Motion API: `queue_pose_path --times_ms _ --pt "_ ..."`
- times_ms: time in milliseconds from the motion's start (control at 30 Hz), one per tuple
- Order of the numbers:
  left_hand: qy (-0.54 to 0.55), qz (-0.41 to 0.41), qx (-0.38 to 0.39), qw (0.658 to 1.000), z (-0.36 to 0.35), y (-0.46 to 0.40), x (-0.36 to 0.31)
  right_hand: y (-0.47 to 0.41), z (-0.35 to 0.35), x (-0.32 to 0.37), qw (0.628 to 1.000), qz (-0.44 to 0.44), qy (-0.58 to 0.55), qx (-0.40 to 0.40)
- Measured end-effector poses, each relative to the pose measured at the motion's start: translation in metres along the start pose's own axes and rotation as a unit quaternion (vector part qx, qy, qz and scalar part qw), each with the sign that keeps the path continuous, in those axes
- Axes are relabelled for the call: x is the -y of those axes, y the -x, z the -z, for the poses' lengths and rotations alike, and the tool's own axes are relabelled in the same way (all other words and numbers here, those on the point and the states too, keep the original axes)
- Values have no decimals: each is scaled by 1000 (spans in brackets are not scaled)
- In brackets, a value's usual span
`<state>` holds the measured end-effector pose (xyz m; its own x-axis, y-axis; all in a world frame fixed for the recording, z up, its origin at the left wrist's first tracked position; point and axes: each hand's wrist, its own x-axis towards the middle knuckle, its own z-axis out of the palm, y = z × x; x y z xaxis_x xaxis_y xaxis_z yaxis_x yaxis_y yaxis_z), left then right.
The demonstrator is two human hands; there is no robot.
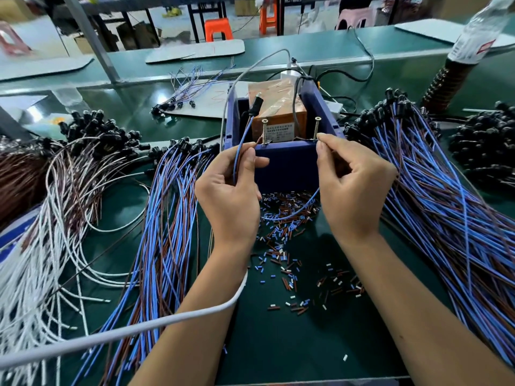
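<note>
While the blue-and-brown wire [294,215] hangs in a slack loop between both hands, just in front of the blue box [287,165], its long axis runs from its black cap [257,103], raised up and away over the box, down through the left grip [231,185], which pinches it, and across to the right grip [354,185], closed on the free end. That end points towards the right screw [316,129], just beside the right grip. Stripped offcuts [281,246] litter the desk [278,344] below.

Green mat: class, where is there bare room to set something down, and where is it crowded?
Bare mat lies between the forearms, below the offcuts, and inside the white wire loop. Crowded: wire bundles on both sides, and offcuts before the blue box.
</note>
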<state>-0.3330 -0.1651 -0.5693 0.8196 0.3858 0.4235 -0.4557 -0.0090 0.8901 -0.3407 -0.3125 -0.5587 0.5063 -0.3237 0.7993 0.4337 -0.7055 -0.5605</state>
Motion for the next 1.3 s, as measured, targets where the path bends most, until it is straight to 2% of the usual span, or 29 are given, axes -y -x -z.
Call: queue_pose_path --times_ms 100,300,533,733,833,900,967,1033,1100,1200,1300 --pt "0 -2 -4 1000 -2 1 -1 -1 -1 1 1000 -25 -10 -7" --pt "-9 -2 9 1000 -2 2 -3 0 -2 -3 1000 8 -6 3" --pt "-22 -11 11 1000 -2 2 -2 -1 -2 -3 1000 2 -9 1" --pt "-14 -60 -45 997 1 4 -8 2 3 1 998 -54 -14 8" --pt "7 -69 20 997 -4 8 -21 -1 16 8 999 -38 30 5" --pt "-5 -73 93 993 -17 12 -32 -9 28 14 995 -3 91 -28" --pt "-38 -84 177 980 -37 15 -44 -20 39 21 994 7 103 -45" --pt "-82 -98 252 959 -59 17 -54 -30 48 26 999 -45 16 8" --pt "-123 -126 303 936 -77 18 -63 -39 55 27 987 -116 -102 54" --pt "-141 -164 358 908 -90 21 -67 -49 68 17 955 -209 -203 53" --pt "-178 -177 358 899 -81 19 -62 -61 85 9 949 -222 -223 13"
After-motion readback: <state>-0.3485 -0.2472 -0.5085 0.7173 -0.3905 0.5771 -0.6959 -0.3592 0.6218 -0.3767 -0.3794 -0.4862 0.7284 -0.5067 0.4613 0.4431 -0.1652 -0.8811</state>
